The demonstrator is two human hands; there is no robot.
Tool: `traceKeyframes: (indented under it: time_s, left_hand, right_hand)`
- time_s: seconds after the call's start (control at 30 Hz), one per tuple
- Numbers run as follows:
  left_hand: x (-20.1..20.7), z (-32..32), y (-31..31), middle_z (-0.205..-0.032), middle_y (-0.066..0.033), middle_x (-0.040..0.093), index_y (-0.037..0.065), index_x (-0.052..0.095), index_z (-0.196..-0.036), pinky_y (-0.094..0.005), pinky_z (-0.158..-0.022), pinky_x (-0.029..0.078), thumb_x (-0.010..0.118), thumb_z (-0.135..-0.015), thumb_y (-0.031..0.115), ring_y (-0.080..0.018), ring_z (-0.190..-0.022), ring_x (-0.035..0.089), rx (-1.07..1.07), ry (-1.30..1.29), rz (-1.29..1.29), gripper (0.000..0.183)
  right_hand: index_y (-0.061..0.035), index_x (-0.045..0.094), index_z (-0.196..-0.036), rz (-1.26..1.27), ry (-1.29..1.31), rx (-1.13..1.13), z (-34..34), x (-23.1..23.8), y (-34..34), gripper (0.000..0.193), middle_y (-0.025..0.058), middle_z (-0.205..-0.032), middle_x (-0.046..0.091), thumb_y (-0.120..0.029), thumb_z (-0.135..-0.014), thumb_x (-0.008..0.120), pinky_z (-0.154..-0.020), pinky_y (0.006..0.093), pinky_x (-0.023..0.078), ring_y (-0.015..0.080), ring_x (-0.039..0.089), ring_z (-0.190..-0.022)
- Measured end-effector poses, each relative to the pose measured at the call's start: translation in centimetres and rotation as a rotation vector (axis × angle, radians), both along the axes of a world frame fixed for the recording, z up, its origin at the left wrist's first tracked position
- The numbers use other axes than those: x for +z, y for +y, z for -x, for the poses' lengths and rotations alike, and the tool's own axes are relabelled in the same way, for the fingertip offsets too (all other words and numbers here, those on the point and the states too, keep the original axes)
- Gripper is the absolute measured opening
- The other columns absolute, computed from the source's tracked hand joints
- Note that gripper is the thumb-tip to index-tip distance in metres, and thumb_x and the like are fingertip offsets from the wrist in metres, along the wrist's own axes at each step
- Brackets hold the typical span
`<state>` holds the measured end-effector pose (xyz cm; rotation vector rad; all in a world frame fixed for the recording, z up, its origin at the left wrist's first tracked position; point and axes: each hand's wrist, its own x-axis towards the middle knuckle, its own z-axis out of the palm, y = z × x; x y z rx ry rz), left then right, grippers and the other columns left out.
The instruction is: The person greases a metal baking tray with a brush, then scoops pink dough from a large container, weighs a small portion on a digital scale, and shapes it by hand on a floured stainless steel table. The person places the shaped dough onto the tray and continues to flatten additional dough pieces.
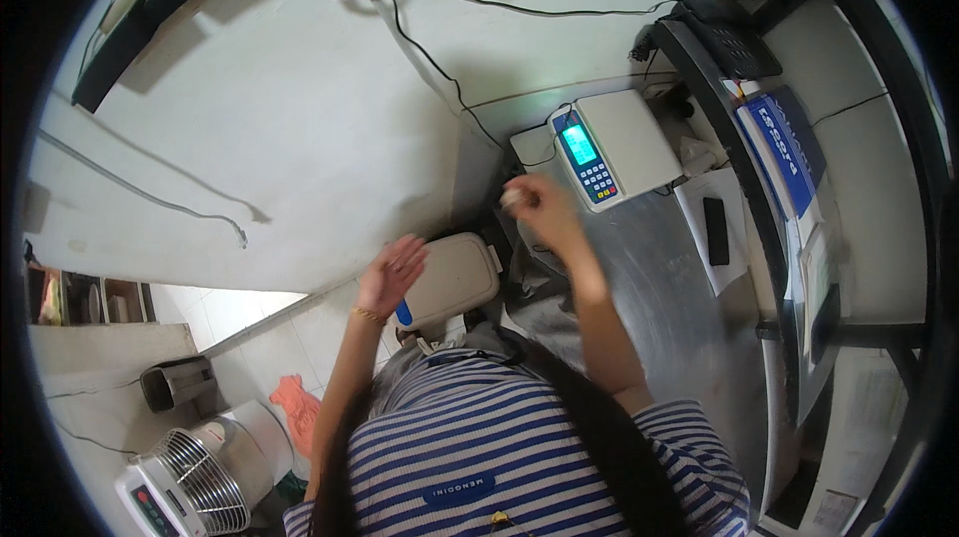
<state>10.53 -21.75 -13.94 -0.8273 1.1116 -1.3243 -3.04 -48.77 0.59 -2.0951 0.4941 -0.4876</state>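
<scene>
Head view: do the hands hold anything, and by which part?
The open left hand holds nothing; whether the blurred right hand holds anything cannot be told.

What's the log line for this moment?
left hand: open, near beige bin | right hand: curled, blurred, contents unclear | scale: display lit, on metal table

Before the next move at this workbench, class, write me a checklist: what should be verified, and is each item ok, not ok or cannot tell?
1. Scale display lit: ok, glowing green.
2. Left hand free: ok, open with nothing visible in it.
3. Right hand free: cannot tell; blurred, fingers curled.
4. Beige bin lid shut: ok.
5. Black handset off the scale: ok, on white paper.
6. Coral crumpled item off the floor: not ok.
</scene>
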Motion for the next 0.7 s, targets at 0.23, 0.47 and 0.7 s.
traceKeyframes:
  time_s: [0.23, 0.47, 0.7]
  left_hand:
    - [-5.6, 1.8, 18.3, -0.133, -0.0196, 0.040, -0.004, 0.040, -0.127, -0.0489, -0.106, 0.030, 0.044, -0.093, 0.015, -0.0359, -0.125, 0.034, -0.064, -1.113, -1.423, 0.039]
    - [-13.4, 13.6, 37.5, -0.129, -0.0176, 0.038, -0.003, 0.037, -0.126, -0.0467, -0.099, 0.031, 0.039, -0.094, 0.022, -0.0338, -0.118, 0.035, -0.503, -1.017, -1.686, 0.041]
    - [-15.6, 17.7, 39.4, -0.118, -0.0150, 0.044, -0.001, 0.040, -0.120, -0.0429, -0.089, 0.037, 0.043, -0.092, 0.023, -0.0306, -0.106, 0.042, -0.637, -1.087, -1.625, 0.037]
  right_hand:
    - [-0.0066, 0.067, -0.087, 0.497, 0.150, -0.457, 4.5, 0.2, -18.2, 0.020, 0.0134, -0.082, 0.064, -0.007, -0.067, 0.068, -0.069, 0.0348, 0.049, 0.0266, 0.063, -0.075]
    - [-0.0074, 0.067, -0.086, 0.557, 0.349, -0.453, 3.7, -2.1, -23.3, 0.018, 0.0148, -0.084, 0.064, -0.008, -0.068, 0.066, -0.071, 0.0376, 0.049, 0.0290, 0.063, -0.079]
    - [-0.0139, 0.061, -0.113, 0.535, 0.490, -0.507, 4.3, 1.0, -22.9, 0.055, 0.0121, -0.105, 0.064, -0.021, -0.060, 0.077, -0.083, 0.0367, 0.047, 0.0269, 0.061, -0.096]
